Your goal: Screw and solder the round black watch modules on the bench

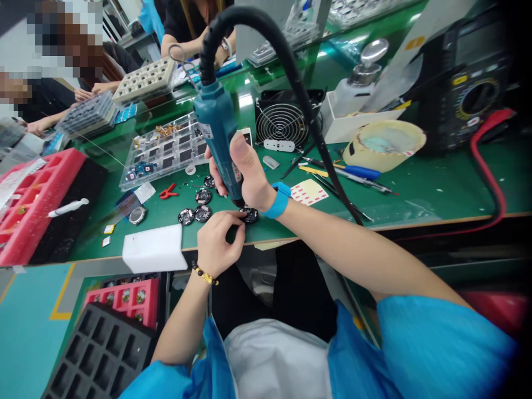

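My right hand [253, 172] is wrapped around a teal electric screwdriver [218, 124], held nearly upright with its thick black cable looping over the top. The screwdriver's lower end points down at a small round black watch-like part [250, 215] near the table's front edge; whether the bit touches it I cannot tell. Thumb and forefinger of my left hand [220, 235] are closed at the left side of that part. Several similar round black parts [203, 213] lie just left of it. A red clamp [168, 192] and a round metal-rimmed piece [137, 215] rest farther left.
A clear compartment tray [166, 147] lies behind the parts. A small fan [282, 119], a cream-coloured round container [384, 144] and a multimeter [474, 94] stand to the right. White foam [154, 248] overhangs the front edge; red foam trays [33, 205] stand left. Other people sit opposite.
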Motion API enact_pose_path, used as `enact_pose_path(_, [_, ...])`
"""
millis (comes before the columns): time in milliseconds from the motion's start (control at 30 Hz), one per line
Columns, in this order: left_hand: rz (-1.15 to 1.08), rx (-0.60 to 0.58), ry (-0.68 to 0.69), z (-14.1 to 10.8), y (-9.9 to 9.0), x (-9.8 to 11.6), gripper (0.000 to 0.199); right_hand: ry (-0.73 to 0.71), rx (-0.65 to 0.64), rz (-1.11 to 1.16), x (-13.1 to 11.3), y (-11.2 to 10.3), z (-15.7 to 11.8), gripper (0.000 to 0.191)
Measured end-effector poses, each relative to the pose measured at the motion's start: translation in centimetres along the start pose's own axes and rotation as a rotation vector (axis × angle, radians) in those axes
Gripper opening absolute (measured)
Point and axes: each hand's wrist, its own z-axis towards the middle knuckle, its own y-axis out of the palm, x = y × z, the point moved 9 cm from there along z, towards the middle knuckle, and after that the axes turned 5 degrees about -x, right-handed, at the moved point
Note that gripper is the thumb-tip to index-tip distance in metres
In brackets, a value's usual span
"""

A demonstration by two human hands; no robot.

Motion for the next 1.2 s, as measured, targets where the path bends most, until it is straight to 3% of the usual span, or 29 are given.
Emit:
enact_pose_path(233, [0.008, 0.003, -0.019, 0.0, 0.1, -0.2, 0.012, 0.203, 0.132, 0.081, 2.1, -0.8, -0.2, 0.054])
enact_pose_path(433, [-0.022, 0.002, -0.04, 0.1, 0.1, -0.3, 0.013, 0.059, 0.119, 0.135, 0.5, -1.3, 0.3, 0.063])
enact_pose_path(567, [-0.04, 0.022, -0.059, 0.1, -0.2, -0.4, 0.013, -0.032, 0.187, 0.17, -1.6, -2.9, 1.1, 0.068])
enact_pose_path(767, [-0.059, 0.061, -0.097, 0.2, -0.4, -0.9, 0.012, 0.016, 0.347, 0.251, -1.7, -5.4, 1.5, 0.069])
enact_pose_path(1200, [-0.088, 0.136, -0.14, -0.1, -0.8, -1.7, 0.008, 0.025, 0.243, 0.333, 0.2, -3.9, 1.5, 0.071])
